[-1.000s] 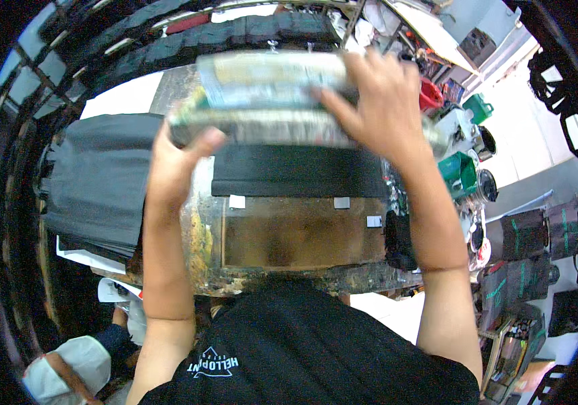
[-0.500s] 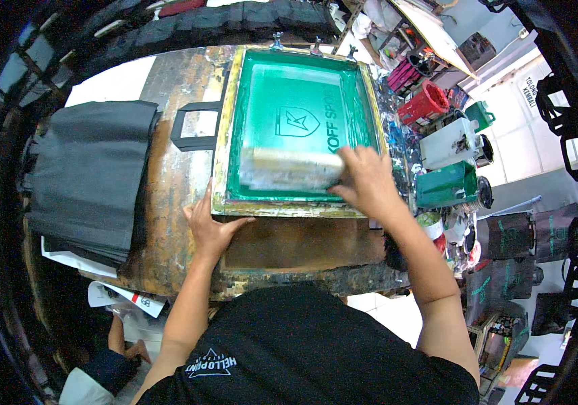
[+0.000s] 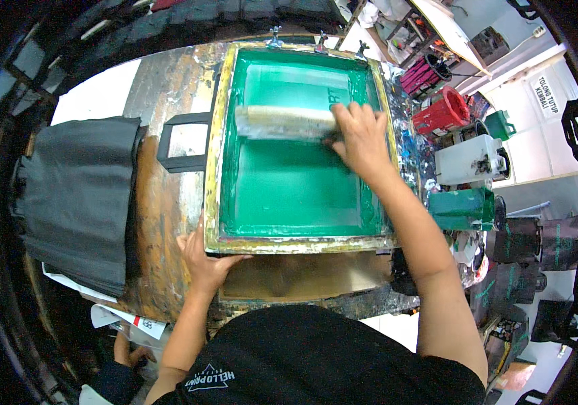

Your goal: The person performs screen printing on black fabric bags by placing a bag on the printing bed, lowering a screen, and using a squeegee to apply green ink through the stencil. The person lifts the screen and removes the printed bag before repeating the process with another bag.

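A screen-printing frame (image 3: pixel 213 202) with worn yellowish wooden edges lies on the table, its mesh (image 3: pixel 282 196) coated in green ink. My right hand (image 3: pixel 363 138) grips the right end of a wide squeegee (image 3: pixel 282 121) with a pale wooden handle, blurred by motion, across the upper half of the mesh. Smooth green covers the mesh on the near side; part of some dark lettering shows beyond the squeegee. My left hand (image 3: pixel 209 260) holds the frame's near left corner, thumb along the front edge and fingers by the left side. A black bag handle (image 3: pixel 167 143) sticks out from under the frame's left side.
A stack of black fabric bags (image 3: pixel 76 202) lies to the left. Clamps (image 3: pixel 320 44) stand at the frame's far edge. Ink containers, including a red bucket (image 3: pixel 441 111) and a green tub (image 3: pixel 461 209), line the right side. Another person's hand (image 3: pixel 142 354) shows at lower left.
My right hand has pushed the squeegee from the near end of the mesh toward the far end. Green ink now hides the shield design. My left hand stays at the corner.
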Demonstrator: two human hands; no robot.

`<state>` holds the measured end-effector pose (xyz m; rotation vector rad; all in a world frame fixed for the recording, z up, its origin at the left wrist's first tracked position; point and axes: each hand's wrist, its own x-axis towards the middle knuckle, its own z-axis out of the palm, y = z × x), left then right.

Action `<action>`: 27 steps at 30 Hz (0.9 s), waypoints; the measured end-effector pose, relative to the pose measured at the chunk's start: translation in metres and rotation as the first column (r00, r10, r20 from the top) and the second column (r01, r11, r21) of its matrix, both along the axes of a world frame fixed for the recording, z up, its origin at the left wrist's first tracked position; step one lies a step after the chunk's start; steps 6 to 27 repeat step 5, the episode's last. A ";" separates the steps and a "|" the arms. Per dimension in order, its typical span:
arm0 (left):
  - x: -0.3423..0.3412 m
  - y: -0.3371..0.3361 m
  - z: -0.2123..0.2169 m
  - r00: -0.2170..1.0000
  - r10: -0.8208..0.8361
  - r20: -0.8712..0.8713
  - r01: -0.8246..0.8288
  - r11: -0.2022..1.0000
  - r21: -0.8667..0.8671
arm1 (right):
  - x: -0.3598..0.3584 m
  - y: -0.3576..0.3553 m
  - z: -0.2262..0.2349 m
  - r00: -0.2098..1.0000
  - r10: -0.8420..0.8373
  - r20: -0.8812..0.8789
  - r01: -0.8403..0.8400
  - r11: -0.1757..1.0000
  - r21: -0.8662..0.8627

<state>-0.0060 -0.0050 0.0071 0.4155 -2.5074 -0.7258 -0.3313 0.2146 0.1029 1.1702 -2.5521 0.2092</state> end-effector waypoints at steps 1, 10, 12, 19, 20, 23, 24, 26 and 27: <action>-0.002 -0.001 0.002 1.000 -0.005 0.006 0.005 1.000 0.021 | -0.022 -0.004 -0.003 1.000 0.003 -0.030 -0.002 1.000 0.022; -0.009 -0.006 0.006 1.000 -0.027 0.008 0.028 0.999 -0.023 | -0.093 -0.029 -0.005 0.998 -0.020 -0.066 0.026 0.996 0.083; -0.009 -0.006 0.006 1.000 -0.027 0.008 0.028 0.999 -0.023 | -0.093 -0.029 -0.005 0.998 -0.020 -0.066 0.026 0.996 0.083; -0.009 -0.006 0.006 1.000 -0.027 0.008 0.028 0.999 -0.023 | -0.093 -0.029 -0.005 0.998 -0.020 -0.066 0.026 0.996 0.083; -0.009 -0.006 0.006 1.000 -0.027 0.008 0.028 0.999 -0.023 | -0.093 -0.029 -0.005 0.998 -0.020 -0.066 0.026 0.996 0.083; -0.009 -0.006 0.006 1.000 -0.027 0.008 0.028 0.999 -0.023 | -0.093 -0.029 -0.005 0.998 -0.020 -0.066 0.026 0.996 0.083; -0.009 -0.006 0.006 1.000 -0.027 0.008 0.028 0.999 -0.023 | -0.093 -0.029 -0.005 0.998 -0.020 -0.066 0.026 0.996 0.083; -0.009 -0.006 0.006 1.000 -0.027 0.008 0.028 0.999 -0.023 | -0.093 -0.029 -0.005 0.998 -0.020 -0.066 0.026 0.996 0.083; -0.009 -0.006 0.006 1.000 -0.027 0.008 0.028 0.999 -0.023 | -0.093 -0.029 -0.005 0.998 -0.020 -0.066 0.026 0.996 0.083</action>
